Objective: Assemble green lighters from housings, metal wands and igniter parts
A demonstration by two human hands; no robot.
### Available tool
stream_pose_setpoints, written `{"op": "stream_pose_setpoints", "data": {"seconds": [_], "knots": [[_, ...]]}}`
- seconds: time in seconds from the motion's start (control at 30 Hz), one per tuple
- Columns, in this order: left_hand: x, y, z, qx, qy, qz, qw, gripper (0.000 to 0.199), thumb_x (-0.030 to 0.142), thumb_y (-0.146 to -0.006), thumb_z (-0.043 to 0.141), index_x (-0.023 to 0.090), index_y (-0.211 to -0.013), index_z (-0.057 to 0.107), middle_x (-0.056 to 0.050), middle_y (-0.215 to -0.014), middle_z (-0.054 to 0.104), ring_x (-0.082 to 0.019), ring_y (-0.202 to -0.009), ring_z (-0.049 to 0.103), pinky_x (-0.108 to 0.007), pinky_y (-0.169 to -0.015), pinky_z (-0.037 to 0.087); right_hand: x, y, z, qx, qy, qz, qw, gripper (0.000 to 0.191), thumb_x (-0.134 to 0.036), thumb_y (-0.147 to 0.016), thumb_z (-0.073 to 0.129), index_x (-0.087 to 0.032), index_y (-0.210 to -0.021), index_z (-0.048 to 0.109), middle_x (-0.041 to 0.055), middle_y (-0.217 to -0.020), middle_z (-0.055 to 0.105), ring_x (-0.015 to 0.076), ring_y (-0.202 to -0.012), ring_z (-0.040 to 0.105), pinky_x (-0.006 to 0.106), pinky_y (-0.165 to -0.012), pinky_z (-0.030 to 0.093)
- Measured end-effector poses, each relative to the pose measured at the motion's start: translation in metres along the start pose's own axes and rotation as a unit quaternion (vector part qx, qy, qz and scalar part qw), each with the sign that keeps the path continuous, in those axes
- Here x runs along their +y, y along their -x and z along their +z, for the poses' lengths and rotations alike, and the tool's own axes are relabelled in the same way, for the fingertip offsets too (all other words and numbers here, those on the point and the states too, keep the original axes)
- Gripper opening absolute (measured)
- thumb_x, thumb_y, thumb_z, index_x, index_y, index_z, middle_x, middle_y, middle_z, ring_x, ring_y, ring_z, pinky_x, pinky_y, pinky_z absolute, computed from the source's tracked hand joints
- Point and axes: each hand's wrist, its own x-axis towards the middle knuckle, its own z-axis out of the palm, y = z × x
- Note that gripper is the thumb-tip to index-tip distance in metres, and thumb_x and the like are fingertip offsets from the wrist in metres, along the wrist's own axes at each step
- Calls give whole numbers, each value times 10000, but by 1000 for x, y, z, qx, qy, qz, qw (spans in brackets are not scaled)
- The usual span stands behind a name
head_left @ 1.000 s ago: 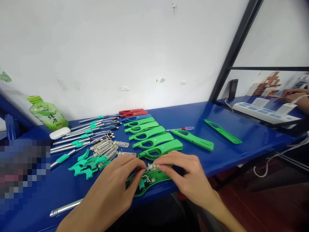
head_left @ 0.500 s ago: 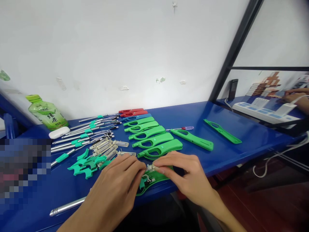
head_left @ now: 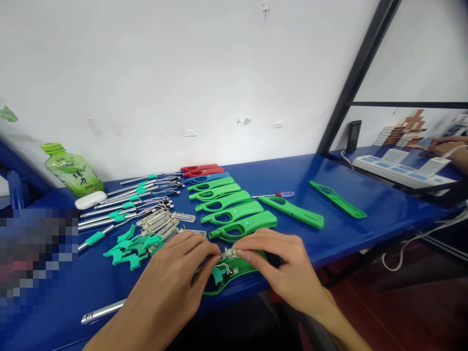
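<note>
A: What lies nearest?

B: A metal tube (head_left: 104,312) at the front edge of the blue surface (head_left: 365,204), left of the forearms. Just beyond it the left hand (head_left: 175,278) and the right hand (head_left: 281,263) meet over an open green shell (head_left: 228,273) lying flat near that edge.

A: And each grip?

B: Both are pressed together on one small clear part (head_left: 230,253), pinching it from either side, the left fingertips at its left end, the right thumb and forefinger at its right end. The part sits just above the shell; whether it touches the shell I cannot tell, as the fingers cover the spot. A thin wire (head_left: 223,268) curls inside the shell below it.

A: Further out?

B: Left of the hands, a heap of teal triggers (head_left: 131,246) and some clear pieces (head_left: 161,222). Behind those, a fan of metal tubes with teal collars (head_left: 124,207). Straight ahead, a row of green shells (head_left: 230,204), then a blue one and red ones (head_left: 201,169) at the back.

A: And to the sides?

B: Right, two single green shells (head_left: 292,210) (head_left: 338,199) and a small screwdriver (head_left: 274,194). Far left, a white case (head_left: 90,200) and a green bottle (head_left: 71,168) by the wall. Beyond the black frame, another person's hand (head_left: 448,148) near a white power strip (head_left: 398,168).
</note>
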Motion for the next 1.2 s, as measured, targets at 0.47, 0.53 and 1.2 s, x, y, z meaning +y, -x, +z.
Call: {"op": "stream_pose_setpoints", "data": {"seconds": [0.47,0.53,1.2], "knots": [[5,-1,3,19,-14,27,999,180,127,-1087,543,243,-1018,662,36,-875,730,-153,-788,689,-269,-775,558,2,1,-1,3,-18,-14,1000,145,-131,-1000,821,-245,-1073,875,-28,-994,884,139,-889,809,244,-854,615],[4,-1,4,22,-17,30,999,190,122,-1090,534,243,-1016,661,36,-871,732,-152,-791,697,-266,-779,562,2,1,-1,2,-21,-14,1000,142,-131,-1003,816,-241,-1071,875,-23,-991,883,142,-890,811,245,-858,618],[0,60,15,64,-61,-45,995,316,358,-1133,588,271,-1423,676,-24,-1306,729,-135,-1233,690,-227,-1155,494,6,-3,-5,-40,-63,155,985,79,-281,-949,893,-329,-1012,892,-49,-995,865,149,-892,779,251,-826,577]]}}
